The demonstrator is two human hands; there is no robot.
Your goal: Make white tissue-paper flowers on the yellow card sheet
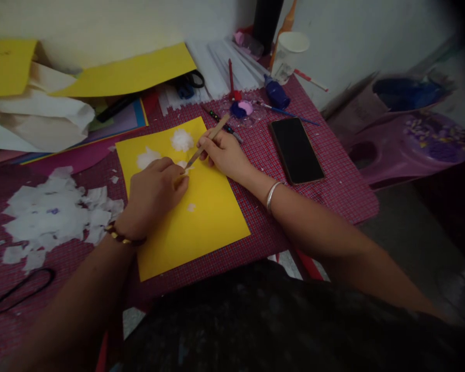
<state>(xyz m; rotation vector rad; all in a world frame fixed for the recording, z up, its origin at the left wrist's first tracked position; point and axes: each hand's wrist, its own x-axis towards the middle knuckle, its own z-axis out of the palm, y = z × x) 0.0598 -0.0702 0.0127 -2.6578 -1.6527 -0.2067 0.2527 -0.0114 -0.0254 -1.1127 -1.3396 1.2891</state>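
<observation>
A flat wooden craft stick [209, 139] slants down to the left, pinched in my right hand [227, 155]. Its lower tip meets a small white tissue piece [184, 166] on the yellow sheet [201, 222]. My left hand [157, 186] rests on the sheet, its fingers closed beside that tip; whatever they pinch is hidden. Two white tissue puffs, one at the top [182, 140] and one farther left [148, 157], sit above my hands. A small white scrap [191, 207] lies lower on the sheet.
Torn white tissue pieces [50, 206] are heaped on the left of the checked tablecloth [349, 199]. A phone [297, 150] lies at right. Behind are a plastic palette with blue and pink paint [242, 109], a blue bottle [277, 93], scissors [194, 80] and a white cup [290, 51].
</observation>
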